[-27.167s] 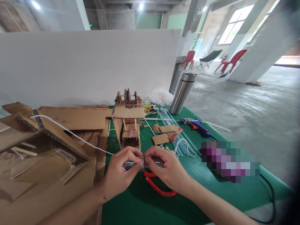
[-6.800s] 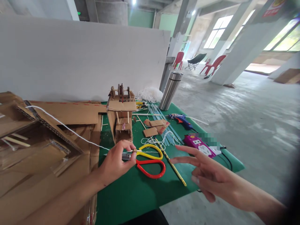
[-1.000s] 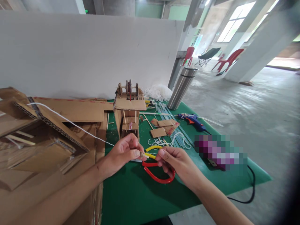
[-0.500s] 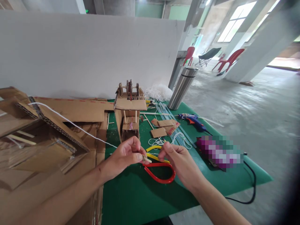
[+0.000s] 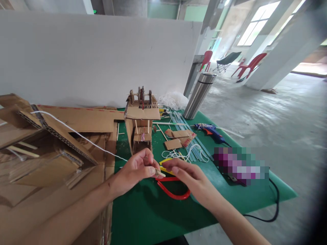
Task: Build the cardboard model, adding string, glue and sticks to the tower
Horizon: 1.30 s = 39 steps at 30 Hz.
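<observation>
Since half a second ago the right hand (image 5: 190,177) has been flattened, fingers now stretched toward the small stick (image 5: 159,173) pinched in the left hand (image 5: 136,168), both held above the scissors (image 5: 171,185) on the green worktop (image 5: 153,217), with bare room toward its near edge.

From my remote view very little can be read: the top of the small cardboard model (image 5: 142,112) carries a dark printed strip with figures, of which I can only make out something like an "8", too small to be sure. High on the far wall a small green lit sign (image 5: 94,12) shows, but its wording is too tiny for me to read
</observation>
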Tool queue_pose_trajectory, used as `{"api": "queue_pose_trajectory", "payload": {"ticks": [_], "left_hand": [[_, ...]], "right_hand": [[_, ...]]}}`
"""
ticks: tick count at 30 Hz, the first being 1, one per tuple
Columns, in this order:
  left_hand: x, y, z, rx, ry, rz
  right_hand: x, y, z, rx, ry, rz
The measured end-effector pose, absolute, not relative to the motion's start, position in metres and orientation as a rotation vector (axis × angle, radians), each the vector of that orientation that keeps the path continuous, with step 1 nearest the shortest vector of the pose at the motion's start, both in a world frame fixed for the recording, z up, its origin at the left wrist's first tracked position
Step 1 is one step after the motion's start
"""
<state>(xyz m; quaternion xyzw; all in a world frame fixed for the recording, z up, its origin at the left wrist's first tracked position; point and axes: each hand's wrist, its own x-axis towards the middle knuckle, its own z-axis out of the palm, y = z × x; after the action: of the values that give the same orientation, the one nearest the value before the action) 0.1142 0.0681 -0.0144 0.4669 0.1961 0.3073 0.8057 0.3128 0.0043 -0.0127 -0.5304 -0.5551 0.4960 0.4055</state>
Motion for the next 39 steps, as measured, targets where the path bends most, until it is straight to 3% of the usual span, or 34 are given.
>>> {"api": "queue_pose_trajectory", "payload": {"ticks": [7,25,39], "left_hand": [[0.113,0.068,-0.013,1.004,0.418,0.662],[0.112,0.069,-0.014,1.041,0.454,0.666],[0.112,0.070,-0.017,1.078,0.449,0.674]], "right_hand": [[0.301,-0.003,-0.005,-1.334,-1.691,1.331],[0.298,0.001,-0.016,-1.456,-1.352,1.348],[0.306,0.002,-0.016,-1.391,-1.538,0.856]]}}
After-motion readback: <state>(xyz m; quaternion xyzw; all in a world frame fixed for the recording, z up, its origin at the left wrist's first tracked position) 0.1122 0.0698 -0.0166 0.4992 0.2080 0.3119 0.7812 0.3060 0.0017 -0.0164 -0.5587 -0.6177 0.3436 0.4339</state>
